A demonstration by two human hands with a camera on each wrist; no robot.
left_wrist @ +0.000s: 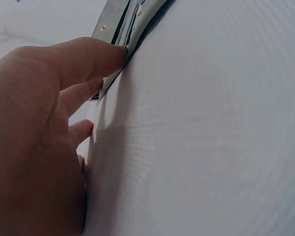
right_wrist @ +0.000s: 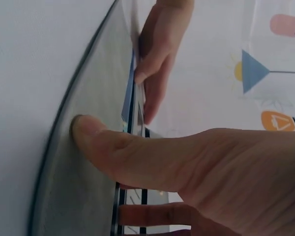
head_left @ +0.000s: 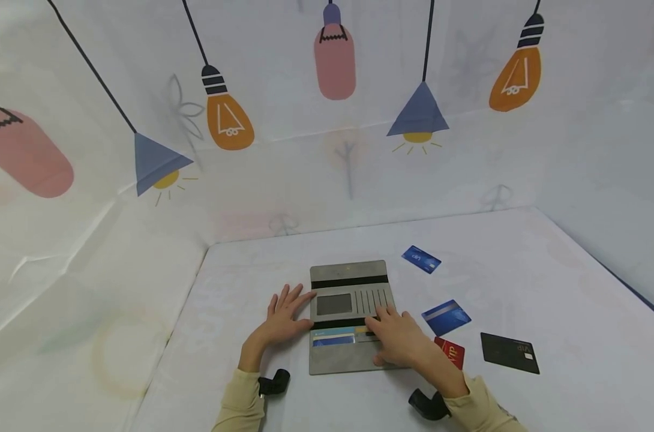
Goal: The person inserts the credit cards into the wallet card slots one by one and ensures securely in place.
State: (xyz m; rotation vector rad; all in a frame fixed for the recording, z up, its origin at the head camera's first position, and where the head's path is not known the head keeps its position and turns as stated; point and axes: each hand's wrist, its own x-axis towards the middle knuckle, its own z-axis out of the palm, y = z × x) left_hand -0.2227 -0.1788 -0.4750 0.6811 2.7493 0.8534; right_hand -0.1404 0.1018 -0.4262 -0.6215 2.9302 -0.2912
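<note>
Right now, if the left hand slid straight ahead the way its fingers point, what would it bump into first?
Probably the grey card wallet: the left hand lies flat, fingers aimed up-right, fingertips already at the wallet's left edge.

Soft, even, bright light; faint shadows; wrist views blurred close up, edges warped.

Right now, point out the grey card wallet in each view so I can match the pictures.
Head: the grey card wallet lies open at lower centre, between both hands.
Left wrist: only its edge shows at the top, under the left hand's fingertips.
Right wrist: its grey surface fills the left, under the right thumb.
Shared landmark: the white table.
</note>
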